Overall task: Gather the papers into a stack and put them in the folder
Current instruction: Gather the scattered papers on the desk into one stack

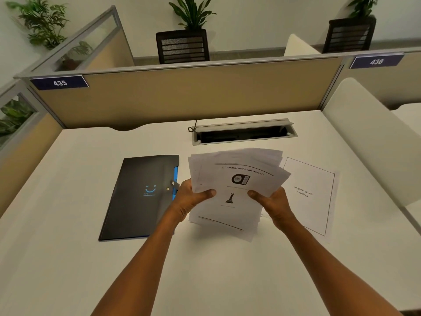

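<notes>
Two bare forearms reaching up from bottom edge over white desk. Left hand clamped on left edge of loose stack of papers, thumb on top sheet, fingers hidden under. Right hand clamped on right edge of same stack, thumb on top too. Hands apart, stack between them, fanned and uneven, corners sticking out at far side, near edge low over desk, contact unclear. Top sheet headed "Awards and Achievements", two small dark pictures below heading. Single sheet flat on desk just right of stack, bordered page, text "Chapter 4 SWOT Analysis" upside down to camera, partly covered by stack and right hand. Black folder flat on desk just left of left hand, closed, blue smile print on cover, blue strip at right edge, snap tab. Farther back open cable tray set in desk, dark cord at its left end. Beyond, tan partition with labels 435 and 436, black chairs and plants behind
</notes>
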A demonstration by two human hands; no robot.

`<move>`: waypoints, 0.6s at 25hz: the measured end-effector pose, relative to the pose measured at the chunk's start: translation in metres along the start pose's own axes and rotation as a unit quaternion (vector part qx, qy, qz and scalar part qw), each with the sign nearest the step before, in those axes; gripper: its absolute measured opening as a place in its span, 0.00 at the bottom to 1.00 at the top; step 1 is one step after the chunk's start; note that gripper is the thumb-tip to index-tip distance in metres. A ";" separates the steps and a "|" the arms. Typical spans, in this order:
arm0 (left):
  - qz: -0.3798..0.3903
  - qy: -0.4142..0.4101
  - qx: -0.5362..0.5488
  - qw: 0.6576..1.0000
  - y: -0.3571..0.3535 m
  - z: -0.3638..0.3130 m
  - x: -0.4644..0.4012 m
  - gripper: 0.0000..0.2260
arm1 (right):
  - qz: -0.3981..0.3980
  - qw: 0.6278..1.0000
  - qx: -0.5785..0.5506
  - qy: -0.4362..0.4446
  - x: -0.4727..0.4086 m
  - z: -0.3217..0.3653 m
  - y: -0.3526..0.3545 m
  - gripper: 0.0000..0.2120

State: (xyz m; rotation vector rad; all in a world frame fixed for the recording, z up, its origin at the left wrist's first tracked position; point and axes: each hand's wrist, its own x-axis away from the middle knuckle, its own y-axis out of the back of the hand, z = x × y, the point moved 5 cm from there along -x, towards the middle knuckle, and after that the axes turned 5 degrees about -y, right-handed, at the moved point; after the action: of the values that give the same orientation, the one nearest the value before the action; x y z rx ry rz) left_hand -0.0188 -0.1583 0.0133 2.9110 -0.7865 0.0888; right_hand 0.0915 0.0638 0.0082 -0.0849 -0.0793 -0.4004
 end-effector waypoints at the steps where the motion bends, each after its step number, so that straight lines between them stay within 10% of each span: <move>1: 0.002 -0.004 -0.007 1.000 0.000 0.000 0.000 0.18 | -0.006 1.000 0.011 -0.004 0.000 0.000 -0.002 0.23; 9: -0.117 -0.061 0.034 0.991 0.010 -0.010 -0.006 0.15 | -0.034 0.994 0.082 0.062 -0.007 0.029 -0.009 0.15; 15: -0.124 -0.045 0.019 0.991 0.008 0.006 -0.001 0.35 | -0.035 0.988 0.145 0.038 -0.004 0.001 -0.005 0.14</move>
State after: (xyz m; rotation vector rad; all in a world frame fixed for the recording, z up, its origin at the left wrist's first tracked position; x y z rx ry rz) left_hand -0.0236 -0.1656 0.0082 3.0393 -0.4326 -0.0518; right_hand 0.0858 0.0605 0.0093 0.2205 -0.0657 -0.4588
